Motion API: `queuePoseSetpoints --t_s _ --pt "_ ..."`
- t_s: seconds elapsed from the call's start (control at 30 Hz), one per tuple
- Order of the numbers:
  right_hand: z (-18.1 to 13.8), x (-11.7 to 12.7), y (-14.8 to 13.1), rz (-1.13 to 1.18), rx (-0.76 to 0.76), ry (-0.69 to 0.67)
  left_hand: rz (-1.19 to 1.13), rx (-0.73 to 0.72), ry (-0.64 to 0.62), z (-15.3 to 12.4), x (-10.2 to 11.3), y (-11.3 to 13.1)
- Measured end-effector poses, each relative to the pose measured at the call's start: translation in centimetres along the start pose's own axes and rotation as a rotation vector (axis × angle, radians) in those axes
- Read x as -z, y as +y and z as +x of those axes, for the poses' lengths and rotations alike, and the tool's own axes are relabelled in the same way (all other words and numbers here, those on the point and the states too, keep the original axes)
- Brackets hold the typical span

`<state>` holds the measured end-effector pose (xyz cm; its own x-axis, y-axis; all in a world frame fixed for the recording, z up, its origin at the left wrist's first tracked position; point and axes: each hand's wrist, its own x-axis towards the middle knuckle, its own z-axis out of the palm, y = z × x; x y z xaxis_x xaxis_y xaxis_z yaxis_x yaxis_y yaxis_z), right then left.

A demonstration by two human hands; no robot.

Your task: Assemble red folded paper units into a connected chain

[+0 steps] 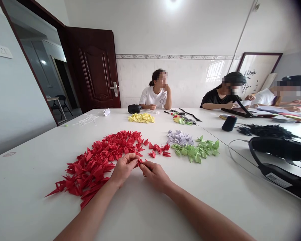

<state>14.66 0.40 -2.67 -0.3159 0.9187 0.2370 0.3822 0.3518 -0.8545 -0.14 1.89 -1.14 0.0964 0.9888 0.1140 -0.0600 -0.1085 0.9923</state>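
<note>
Both my hands meet over the white table [145, 214], pinching a small red folded paper piece [139, 163] between them. My left hand [122, 169] has its fingers curled round the piece from the left. My right hand [154, 174] pinches it from the right. A big heap of red folded paper pieces [100, 160] lies just left of and behind my hands. A few loose red pieces [158, 149] lie a little beyond my right hand.
Green pieces [197, 150], pale purple pieces [180, 137] and a yellow pile [141, 117] lie further out. A black headset [281, 157] with cable and a black spool [229, 123] are to the right. Three people sit at the far side; a dark door [97, 70] stands open.
</note>
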Motion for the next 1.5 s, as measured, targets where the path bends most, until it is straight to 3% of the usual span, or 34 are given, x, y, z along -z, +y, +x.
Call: queuePoseSetpoints --t_s 0.17,0.3,1.5 --pt "-0.21 0.33 -0.21 -0.252 0.088 0.060 0.016 0.025 0.048 0.14 -0.06 -0.07" --pt "-0.19 0.39 -0.09 -0.319 0.080 0.072 0.027 0.055 0.060 0.13 -0.12 0.04" --pt "0.07 -0.12 0.51 -0.334 0.050 0.093 0.051 0.038 0.032 0.24 0.18 -0.34"
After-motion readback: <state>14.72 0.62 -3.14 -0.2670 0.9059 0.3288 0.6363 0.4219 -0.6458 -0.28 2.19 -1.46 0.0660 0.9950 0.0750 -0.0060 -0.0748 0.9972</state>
